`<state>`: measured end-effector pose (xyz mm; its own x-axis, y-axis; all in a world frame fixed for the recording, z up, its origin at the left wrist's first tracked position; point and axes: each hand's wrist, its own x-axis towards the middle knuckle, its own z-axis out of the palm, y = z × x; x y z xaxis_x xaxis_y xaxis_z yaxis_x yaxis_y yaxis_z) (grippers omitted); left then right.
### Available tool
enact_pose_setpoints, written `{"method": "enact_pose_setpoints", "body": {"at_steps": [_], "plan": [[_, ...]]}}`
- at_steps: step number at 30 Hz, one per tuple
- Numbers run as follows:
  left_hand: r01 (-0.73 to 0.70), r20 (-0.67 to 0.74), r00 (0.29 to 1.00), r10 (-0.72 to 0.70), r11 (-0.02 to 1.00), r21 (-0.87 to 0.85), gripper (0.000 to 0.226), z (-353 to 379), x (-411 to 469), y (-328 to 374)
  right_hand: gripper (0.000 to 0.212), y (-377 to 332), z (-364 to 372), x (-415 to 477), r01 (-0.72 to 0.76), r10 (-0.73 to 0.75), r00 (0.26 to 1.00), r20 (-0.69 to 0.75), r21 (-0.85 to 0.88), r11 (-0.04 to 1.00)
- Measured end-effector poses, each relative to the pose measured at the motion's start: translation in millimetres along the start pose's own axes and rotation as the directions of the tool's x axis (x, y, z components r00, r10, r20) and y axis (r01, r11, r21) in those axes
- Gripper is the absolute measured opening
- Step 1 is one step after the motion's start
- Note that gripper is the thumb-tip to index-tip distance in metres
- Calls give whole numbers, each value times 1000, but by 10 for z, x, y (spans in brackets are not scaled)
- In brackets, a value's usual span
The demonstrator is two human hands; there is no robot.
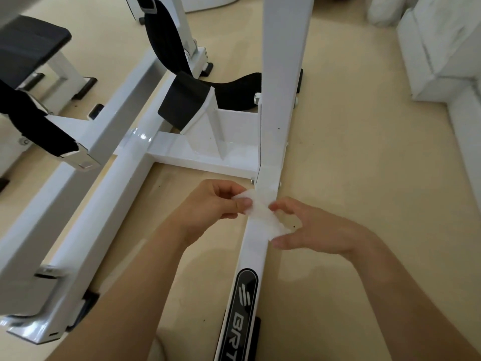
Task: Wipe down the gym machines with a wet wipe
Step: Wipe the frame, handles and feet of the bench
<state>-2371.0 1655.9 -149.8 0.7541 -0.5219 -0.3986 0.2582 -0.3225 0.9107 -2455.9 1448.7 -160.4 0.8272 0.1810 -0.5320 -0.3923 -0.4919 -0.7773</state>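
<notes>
Both hands are down low over the white floor bar (253, 246) of the gym machine, and the wet wipe (263, 216) is stretched between them, right above the bar. The left hand (216, 201) pinches the wipe's upper-left end between thumb and curled fingers, while the right hand (312, 227) holds the lower-right end with fingertips bent around it. Just below them sits the black oval logo badge (244, 293).

Crumpled white wet wipe (263, 214), draped across white machine's floor bar (253, 246), below upright post (283, 74)
</notes>
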Motion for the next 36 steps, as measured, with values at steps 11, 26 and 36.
{"method": "enact_pose_setpoints", "body": {"at_steps": [11,26,36], "plan": [[-14,182,982,52,979,-201,15,57,-14,137,28,-226,-72,79,197,-178,980,-84,489,850],[263,267,940,-214,951,-162,34,-67,-8,-451,12,160,338,189,227,224,662,-715,477,849],[321,-364,884,-293,947,17,57,111,90,-824,45,532,706,270,-41,424,564,-709,489,871]]}}
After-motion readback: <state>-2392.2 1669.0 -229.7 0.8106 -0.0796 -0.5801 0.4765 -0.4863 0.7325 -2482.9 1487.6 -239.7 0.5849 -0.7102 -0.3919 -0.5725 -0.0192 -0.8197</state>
